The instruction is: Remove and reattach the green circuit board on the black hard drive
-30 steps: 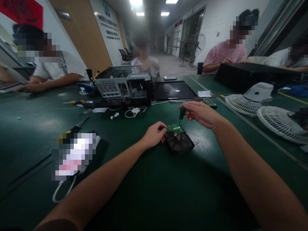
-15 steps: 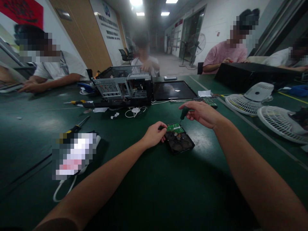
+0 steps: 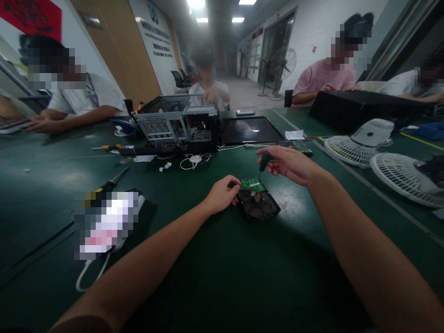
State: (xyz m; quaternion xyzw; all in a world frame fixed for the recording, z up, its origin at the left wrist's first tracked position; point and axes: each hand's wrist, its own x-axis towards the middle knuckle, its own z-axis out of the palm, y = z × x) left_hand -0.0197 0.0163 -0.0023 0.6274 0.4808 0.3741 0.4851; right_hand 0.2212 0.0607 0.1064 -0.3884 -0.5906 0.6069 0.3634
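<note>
A black hard drive [image 3: 258,205] with a green circuit board at its far end lies on the green table [image 3: 222,277] in front of me. My left hand [image 3: 223,193] grips the drive's left edge. My right hand [image 3: 289,163] is closed on a small screwdriver [image 3: 263,162] with a dark green handle. The screwdriver stands nearly upright, its tip down on the far right corner of the circuit board.
An open grey computer case [image 3: 176,127] and a dark flat panel [image 3: 250,130] lie beyond the drive. White fan parts [image 3: 367,143] sit at right. A yellow-handled screwdriver [image 3: 111,182] and a white cable [image 3: 88,277] lie at left. Several people work around the table.
My right hand has lifted slightly and shifted a little left with the screwdriver. The left hand and the drive have stayed put.
</note>
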